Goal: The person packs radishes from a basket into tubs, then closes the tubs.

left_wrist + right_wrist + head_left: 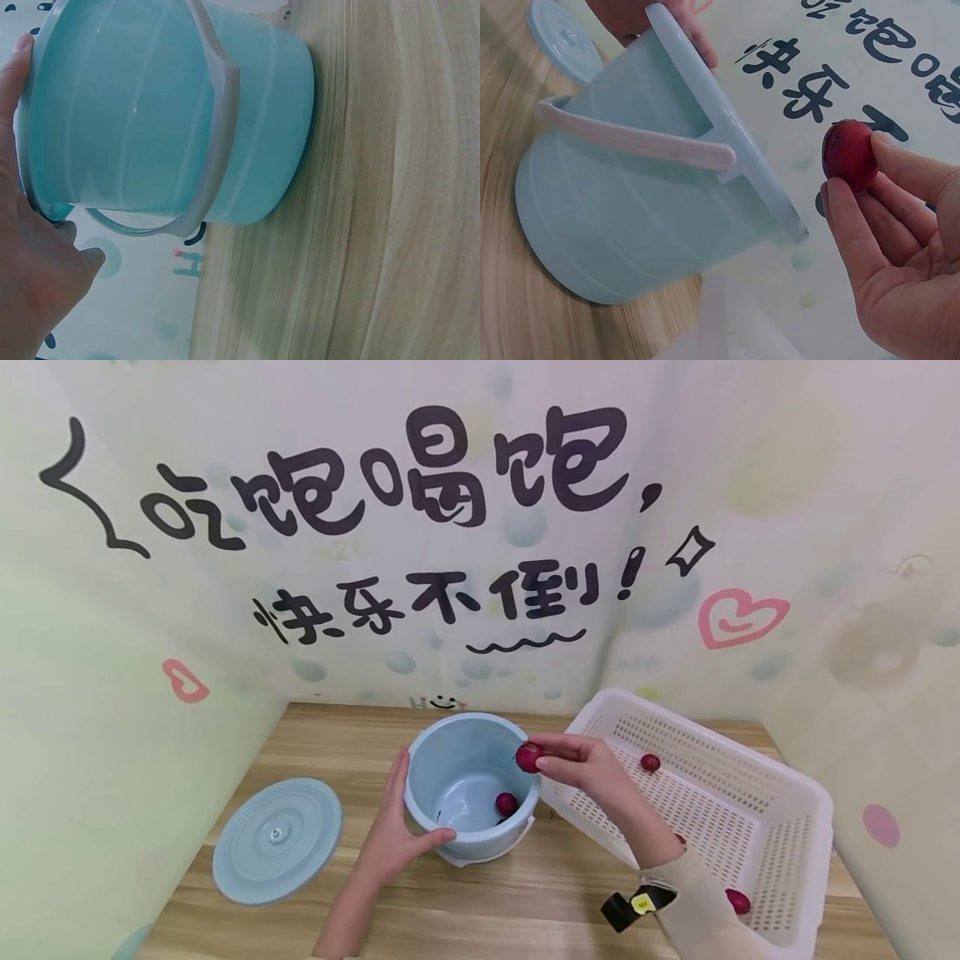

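Observation:
A light-blue bucket [472, 839] stands on the table with its mouth up. My left hand [393, 835] holds its rim at the left, thumb over the near edge and fingers along the outer side. Between thumb and fingertips my right hand [588, 768] pinches a small round red radish [850, 155], just over the bucket's right rim. Inside the bucket lies another radish [506, 804], with a dark bit beside it. The grey handle [225, 112] hangs down along the bucket's side.
A white perforated basket [806, 860] at the right holds a few more radishes [650, 763], partly hidden by my right arm. To the left a round blue lid [277, 841] lies on the wood-grain table [510, 910]. Patterned walls [465, 668] close off the back and sides.

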The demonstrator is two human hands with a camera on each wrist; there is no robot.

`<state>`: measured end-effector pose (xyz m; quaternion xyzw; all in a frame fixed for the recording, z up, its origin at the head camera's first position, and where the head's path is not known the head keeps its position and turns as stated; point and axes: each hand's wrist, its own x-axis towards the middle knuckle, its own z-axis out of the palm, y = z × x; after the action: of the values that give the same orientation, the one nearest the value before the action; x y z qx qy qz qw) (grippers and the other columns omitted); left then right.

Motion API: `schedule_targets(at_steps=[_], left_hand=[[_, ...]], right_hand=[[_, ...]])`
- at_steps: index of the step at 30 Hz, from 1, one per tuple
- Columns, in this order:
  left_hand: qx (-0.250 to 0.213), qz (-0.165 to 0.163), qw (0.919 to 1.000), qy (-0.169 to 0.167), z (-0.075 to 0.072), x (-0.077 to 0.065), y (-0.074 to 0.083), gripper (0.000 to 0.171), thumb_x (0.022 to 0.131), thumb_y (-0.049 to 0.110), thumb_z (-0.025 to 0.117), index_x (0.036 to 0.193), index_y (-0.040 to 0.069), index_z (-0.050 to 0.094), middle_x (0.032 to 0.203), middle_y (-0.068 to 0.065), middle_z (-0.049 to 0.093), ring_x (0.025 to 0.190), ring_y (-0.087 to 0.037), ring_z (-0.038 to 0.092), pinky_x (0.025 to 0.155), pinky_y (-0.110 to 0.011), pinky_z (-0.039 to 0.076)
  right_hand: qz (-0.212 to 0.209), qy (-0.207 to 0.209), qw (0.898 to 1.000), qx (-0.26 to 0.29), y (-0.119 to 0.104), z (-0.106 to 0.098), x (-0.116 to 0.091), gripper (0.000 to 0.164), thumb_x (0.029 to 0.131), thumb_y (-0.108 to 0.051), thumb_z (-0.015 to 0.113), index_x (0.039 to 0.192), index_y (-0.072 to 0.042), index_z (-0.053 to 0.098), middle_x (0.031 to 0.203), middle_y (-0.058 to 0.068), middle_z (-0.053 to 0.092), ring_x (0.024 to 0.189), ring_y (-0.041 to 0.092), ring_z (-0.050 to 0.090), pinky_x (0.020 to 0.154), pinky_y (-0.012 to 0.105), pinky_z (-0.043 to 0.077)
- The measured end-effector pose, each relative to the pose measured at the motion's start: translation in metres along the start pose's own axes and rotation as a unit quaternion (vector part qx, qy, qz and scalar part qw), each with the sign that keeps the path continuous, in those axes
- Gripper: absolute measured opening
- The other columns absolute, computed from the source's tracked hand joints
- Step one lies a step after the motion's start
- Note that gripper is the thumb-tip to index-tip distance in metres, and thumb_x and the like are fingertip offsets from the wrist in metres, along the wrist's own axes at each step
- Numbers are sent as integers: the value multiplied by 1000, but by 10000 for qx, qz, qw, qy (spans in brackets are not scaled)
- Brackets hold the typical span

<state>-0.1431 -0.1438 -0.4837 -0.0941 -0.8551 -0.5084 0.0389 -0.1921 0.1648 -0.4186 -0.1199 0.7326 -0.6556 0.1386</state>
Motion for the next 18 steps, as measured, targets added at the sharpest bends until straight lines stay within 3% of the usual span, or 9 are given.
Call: schedule_targets(at_steps=[5,13,18], left_hand=[[4,-54,10000,-16,0,0,0,129,68,34,92,162,23,4,170,-9,3,154,-41,14,118,-67,24],[-3,-106,9999,-24,0,-1,1,129,69,34,92,162,25,3,170,-9,3,154,-41,15,118,-67,24],[16,-79,10000,-21,0,0,1,128,69,35,92,162,23,4,169,-11,4,154,-42,15,117,-67,24]], right_hand=[[-35,-67,9999,87,-1,6,1,42,92,-17,71,131,-2,63,111,2,75,99,7,72,91,28,59],[19,-90,9999,93,0,12,1,43,94,-17,69,133,0,60,123,17,70,99,6,70,92,24,58],[-52,-113,9999,-35,-1,14,0,41,96,-18,67,133,-1,60,131,22,65,115,17,68,97,23,55]])
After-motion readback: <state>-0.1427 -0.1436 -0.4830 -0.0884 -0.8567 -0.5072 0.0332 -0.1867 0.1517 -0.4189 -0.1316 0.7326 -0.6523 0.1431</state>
